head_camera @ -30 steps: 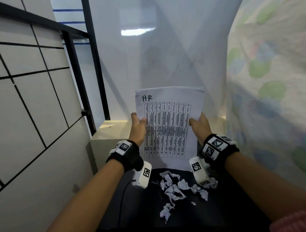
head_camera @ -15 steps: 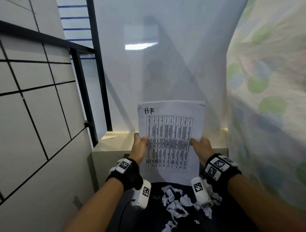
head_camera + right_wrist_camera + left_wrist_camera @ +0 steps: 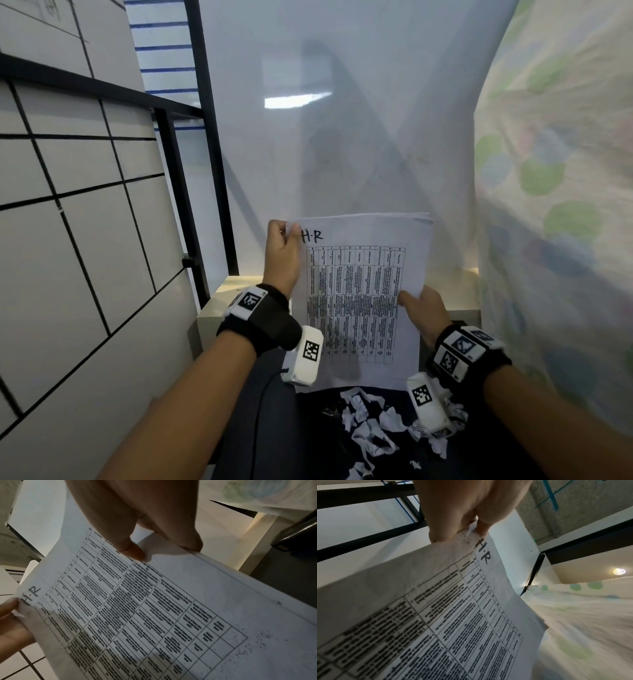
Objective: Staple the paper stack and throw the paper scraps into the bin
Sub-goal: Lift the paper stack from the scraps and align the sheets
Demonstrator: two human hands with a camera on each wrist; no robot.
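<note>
A pale sheet (image 3: 342, 137) hangs as a backdrop behind everything, with a dotted cloth (image 3: 555, 205) draped down the right side and a black frame (image 3: 209, 154) standing against the tiled wall on the left. Below them a dark table (image 3: 274, 428) spreads toward the viewer.

One paper stack (image 3: 363, 301) is held upright above the table, its lower edge down near the surface (whether it touches cannot be told). It carries a printed grid and a handwritten "H·R" at its top left corner.

Two hands hold it. The left hand (image 3: 282, 253) pinches that top left corner, thumb in front and fingers curled behind, right beside the lettering; the left wrist view shows the corner squeezed between thumb and fingers (image 3: 447, 534). The right hand (image 3: 423, 310) grips the right edge about halfway down, its thumb (image 3: 132, 550) pressed on the printed face and the other fingers wrapped behind.

Paper scraps (image 3: 376, 425), roughly a dozen crumpled white bits, lie scattered on the table below the stack.
</note>
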